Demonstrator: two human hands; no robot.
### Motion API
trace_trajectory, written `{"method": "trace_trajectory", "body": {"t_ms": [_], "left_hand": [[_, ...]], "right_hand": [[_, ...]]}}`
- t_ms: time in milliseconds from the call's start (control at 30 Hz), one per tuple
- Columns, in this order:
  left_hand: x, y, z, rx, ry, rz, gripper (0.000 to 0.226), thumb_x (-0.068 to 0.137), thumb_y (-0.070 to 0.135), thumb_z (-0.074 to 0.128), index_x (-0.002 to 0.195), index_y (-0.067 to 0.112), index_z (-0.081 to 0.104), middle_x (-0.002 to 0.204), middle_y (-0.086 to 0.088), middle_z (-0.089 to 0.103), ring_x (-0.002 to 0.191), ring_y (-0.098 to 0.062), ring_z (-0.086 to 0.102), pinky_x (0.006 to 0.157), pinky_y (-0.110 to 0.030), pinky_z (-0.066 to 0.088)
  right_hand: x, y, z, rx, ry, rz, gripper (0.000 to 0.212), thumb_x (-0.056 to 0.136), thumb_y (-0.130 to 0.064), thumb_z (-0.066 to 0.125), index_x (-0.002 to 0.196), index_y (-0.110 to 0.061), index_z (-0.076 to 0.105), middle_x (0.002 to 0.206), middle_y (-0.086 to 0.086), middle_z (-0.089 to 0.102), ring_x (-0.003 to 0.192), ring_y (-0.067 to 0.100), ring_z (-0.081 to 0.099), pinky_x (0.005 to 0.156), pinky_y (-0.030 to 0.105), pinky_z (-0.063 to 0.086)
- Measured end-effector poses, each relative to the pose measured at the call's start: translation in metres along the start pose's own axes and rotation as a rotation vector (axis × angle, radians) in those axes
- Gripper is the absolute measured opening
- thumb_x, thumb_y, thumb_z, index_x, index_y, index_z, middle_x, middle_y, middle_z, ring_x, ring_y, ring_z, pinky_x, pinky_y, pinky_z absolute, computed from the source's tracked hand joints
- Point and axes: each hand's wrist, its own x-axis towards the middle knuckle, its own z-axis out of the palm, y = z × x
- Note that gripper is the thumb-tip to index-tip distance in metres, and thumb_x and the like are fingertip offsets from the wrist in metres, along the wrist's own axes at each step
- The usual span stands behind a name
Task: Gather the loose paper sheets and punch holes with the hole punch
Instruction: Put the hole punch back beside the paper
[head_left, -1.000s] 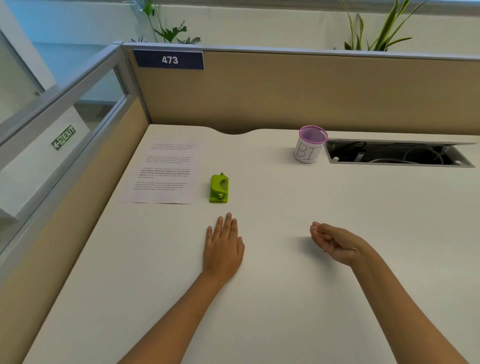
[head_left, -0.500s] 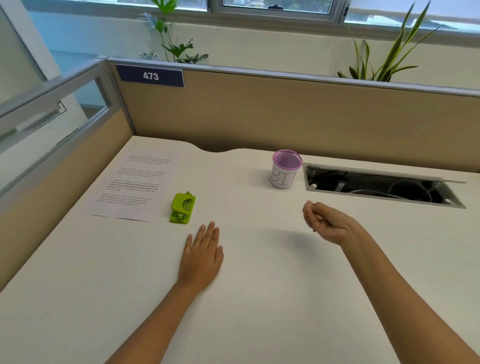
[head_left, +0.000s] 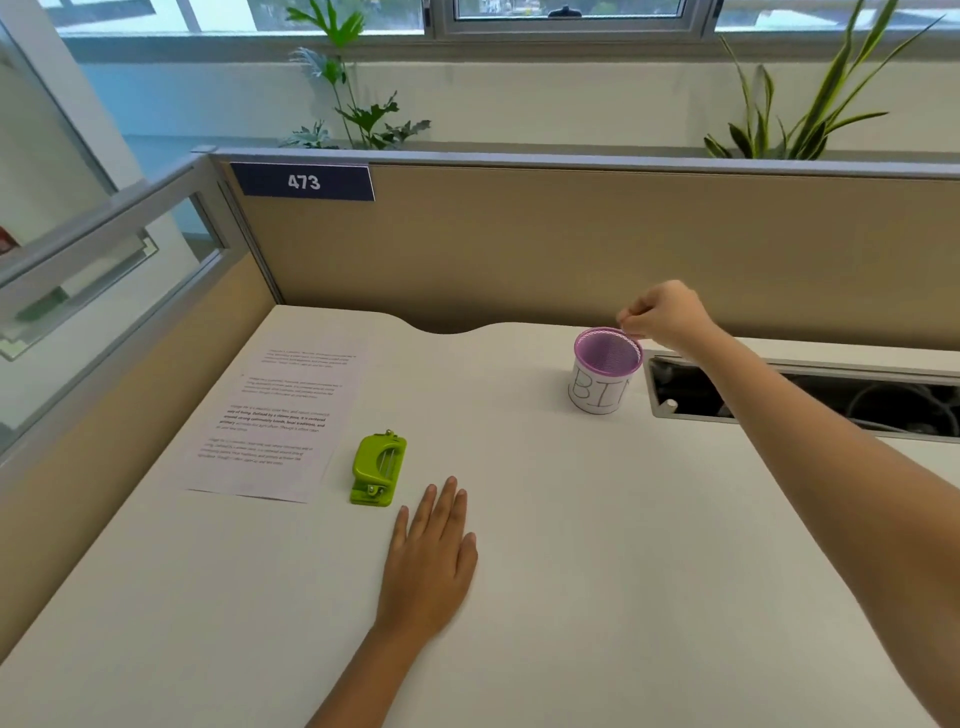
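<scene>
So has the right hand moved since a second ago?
Yes. The right hand went forward from mid-desk to above the far rim of the purple cup.

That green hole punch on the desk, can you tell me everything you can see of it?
The green hole punch is small, lime green and looks like painted metal or plastic, with silvery metal parts showing in a slot in its top lever and at its near end. It sits flat on the white desk, just right of the printed paper sheet, apparently apart from it. Neither hand touches it; the left hand lies flat close by.

Bright window daylight – soft shadows; edges bowed (wide-angle).
</scene>
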Motion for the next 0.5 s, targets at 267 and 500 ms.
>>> {"method": "trace_trajectory", "body": {"t_ms": [267, 500], "left_hand": [[0.001, -0.002, 0.002, 0.011, 0.004, 0.011, 0.055, 0.092, 0.036, 0.028, 0.141, 0.015, 0.042, 0.151, 0.000, 0.035, 0.139, -0.022, 0.035, 0.110, -0.048, 0.028], [0.000, -0.003, 0.003, 0.015, 0.020, 0.012, 0.055, 0.092, 0.037, 0.028, 0.141, 0.015, 0.042, 0.151, 0.000, 0.035, 0.138, -0.022, 0.035, 0.110, -0.048, 0.028]], "right_hand": [[0.008, -0.013, 0.016, -0.514, -0.039, -0.241, 0.020, 0.076, 0.001, 0.060, 0.082, -0.010, 0.076, 0.087, 0.013, 0.074, 0.084, 0.035, 0.065, 0.071, 0.036, 0.055], [0.006, -0.009, 0.020, -0.440, -0.047, -0.212, 0.013, 0.075, -0.001, 0.067, 0.082, -0.006, 0.077, 0.083, 0.014, 0.074, 0.080, 0.034, 0.065, 0.073, 0.038, 0.056]]}}
